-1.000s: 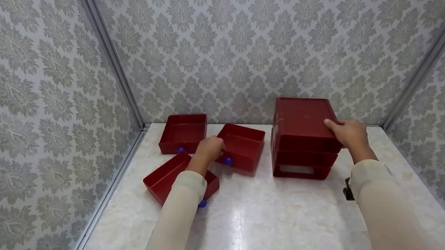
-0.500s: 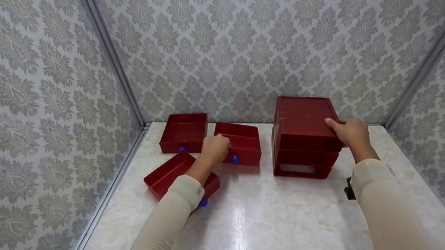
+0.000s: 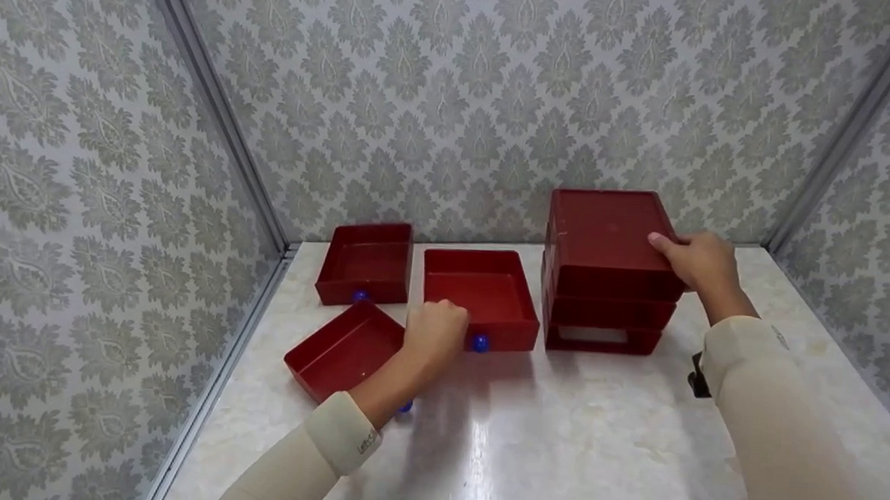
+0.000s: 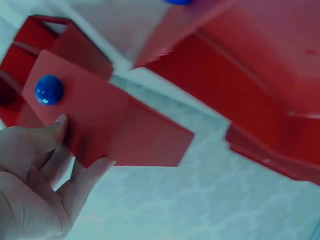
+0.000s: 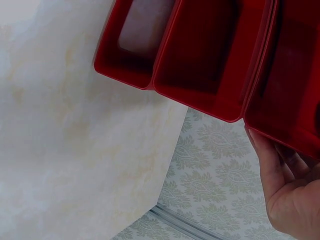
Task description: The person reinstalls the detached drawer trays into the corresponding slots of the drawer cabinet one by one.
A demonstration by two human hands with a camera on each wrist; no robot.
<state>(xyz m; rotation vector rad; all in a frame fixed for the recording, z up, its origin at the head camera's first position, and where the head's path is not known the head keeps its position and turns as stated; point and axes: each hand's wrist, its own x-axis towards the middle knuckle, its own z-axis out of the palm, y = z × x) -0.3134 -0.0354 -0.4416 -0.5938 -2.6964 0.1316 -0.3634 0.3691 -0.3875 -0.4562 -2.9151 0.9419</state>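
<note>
My left hand (image 3: 435, 331) pinches the left front corner of a red drawer (image 3: 492, 297) with a blue knob (image 3: 481, 343). In the left wrist view, thumb and fingers grip the drawer's front panel (image 4: 85, 107) beside the knob. A shadow falls on the table below that drawer. Just to its right stands a red stacked drawer cabinet (image 3: 611, 227) with open-fronted compartments. My right hand (image 3: 699, 269) holds the top unit by its right side, thumb on top. In the right wrist view, the fingers lie under the edge of the end compartment (image 5: 292, 75).
Two more red drawers with blue knobs lie on the left: one at the back (image 3: 369, 258), one turned at an angle in front (image 3: 339, 347). A small black object (image 3: 698, 377) is by the right sleeve. Patterned wall panels (image 3: 451, 115) enclose the pale table (image 3: 572, 436).
The left hand has moved a little right and toward the viewer with the drawer, whose front now faces the viewer squarely. The right hand keeps its hold on the cabinet.
</note>
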